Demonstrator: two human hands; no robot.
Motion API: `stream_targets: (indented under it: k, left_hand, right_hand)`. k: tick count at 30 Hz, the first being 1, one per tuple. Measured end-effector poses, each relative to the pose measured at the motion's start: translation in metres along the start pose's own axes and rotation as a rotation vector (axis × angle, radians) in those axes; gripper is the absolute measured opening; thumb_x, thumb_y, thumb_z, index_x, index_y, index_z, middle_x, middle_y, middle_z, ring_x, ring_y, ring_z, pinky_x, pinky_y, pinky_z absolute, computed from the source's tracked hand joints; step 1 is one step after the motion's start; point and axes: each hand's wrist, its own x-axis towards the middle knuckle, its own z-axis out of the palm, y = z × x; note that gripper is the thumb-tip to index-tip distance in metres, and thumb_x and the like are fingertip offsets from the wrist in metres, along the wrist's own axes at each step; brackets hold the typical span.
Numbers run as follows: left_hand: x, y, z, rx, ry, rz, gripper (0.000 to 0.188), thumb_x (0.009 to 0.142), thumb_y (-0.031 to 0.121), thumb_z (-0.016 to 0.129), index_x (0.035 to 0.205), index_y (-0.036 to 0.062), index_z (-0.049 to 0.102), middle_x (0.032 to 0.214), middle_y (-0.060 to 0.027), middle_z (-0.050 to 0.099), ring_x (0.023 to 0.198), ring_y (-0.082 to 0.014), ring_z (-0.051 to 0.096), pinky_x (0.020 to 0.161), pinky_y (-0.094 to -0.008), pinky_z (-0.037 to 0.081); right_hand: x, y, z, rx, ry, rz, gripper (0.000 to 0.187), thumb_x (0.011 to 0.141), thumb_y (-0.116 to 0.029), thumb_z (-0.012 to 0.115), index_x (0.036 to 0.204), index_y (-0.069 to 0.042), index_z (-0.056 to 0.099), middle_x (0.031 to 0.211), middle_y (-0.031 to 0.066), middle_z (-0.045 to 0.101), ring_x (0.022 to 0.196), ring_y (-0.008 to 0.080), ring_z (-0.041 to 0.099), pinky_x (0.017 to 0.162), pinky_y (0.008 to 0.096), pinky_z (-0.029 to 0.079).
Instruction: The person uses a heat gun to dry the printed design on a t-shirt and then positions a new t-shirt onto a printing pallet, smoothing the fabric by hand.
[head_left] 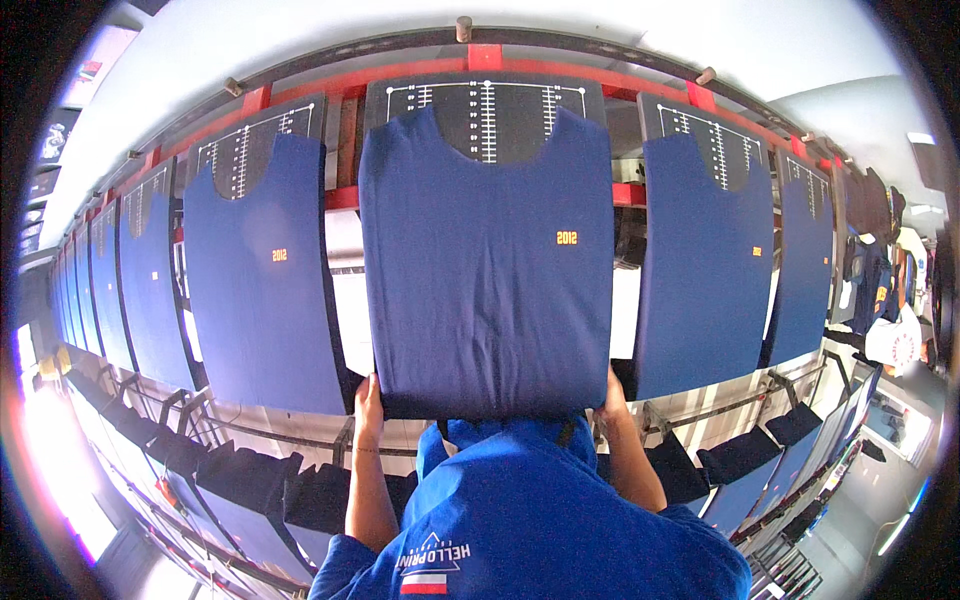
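A navy T-shirt point(480, 270) is pulled over the dark printing board point(525, 115) right in front of me. White ruler marks on the board show through the neck opening. The shirt carries a small orange-yellow print point(567, 238) on its upper right, and faint wrinkles run down its middle. My left hand point(368, 405) grips the shirt's lower left edge, with the thumb showing along the side. At the lower right edge, my right hand point(612, 400) holds the shirt in the same way. Most fingers of both hands are hidden behind the board's sides.
Similar boards dressed in navy shirts stand in a row on both sides, such as a left neighbour point(255, 290) and a right neighbour point(705, 280). A red metal frame point(485, 57) runs behind them. Below, a lower row holds more dark-cloth boards point(245, 480). Clothes point(875, 270) hang at far right.
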Motion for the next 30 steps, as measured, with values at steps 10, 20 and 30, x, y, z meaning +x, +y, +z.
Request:
stream_targets:
  k: [10,20,30]
  left_hand:
    - [-0.001,-0.002,0.009,-0.003,0.341,0.161,0.045,0.104,0.040,0.045,0.096,-0.0008,0.060,0.085,-0.0017,0.055,0.081,-0.0116,0.046,0.076,-0.0286,0.040]
    - [0.022,-0.009,0.005,-0.166,-0.110,-0.124,0.066,0.103,0.052,0.037,0.124,-0.0062,0.058,0.116,-0.0119,0.065,0.100,-0.0178,0.059,0.093,-0.0332,0.045]
    - [0.141,0.212,0.035,0.003,-0.115,0.397,0.050,0.099,0.042,0.054,0.115,-0.0042,0.062,0.106,-0.0100,0.065,0.099,-0.0148,0.058,0.089,-0.0295,0.045]
  right_hand:
    - [-0.038,-0.010,0.007,0.178,0.007,-0.093,0.055,0.099,-0.046,0.049,0.136,-0.005,0.048,0.134,0.0115,0.055,0.120,0.0262,0.054,0.103,0.0440,0.041]
    - [-0.048,-0.066,0.069,-1.072,0.398,-0.966,0.044,0.099,-0.021,0.048,0.134,0.004,0.045,0.132,0.0264,0.050,0.124,0.0415,0.047,0.108,0.0472,0.035]
    - [0.066,-0.247,0.298,-1.596,0.012,-1.677,0.064,0.092,-0.042,0.053,0.138,0.001,0.043,0.144,0.0236,0.041,0.133,0.0450,0.038,0.110,0.0558,0.029]
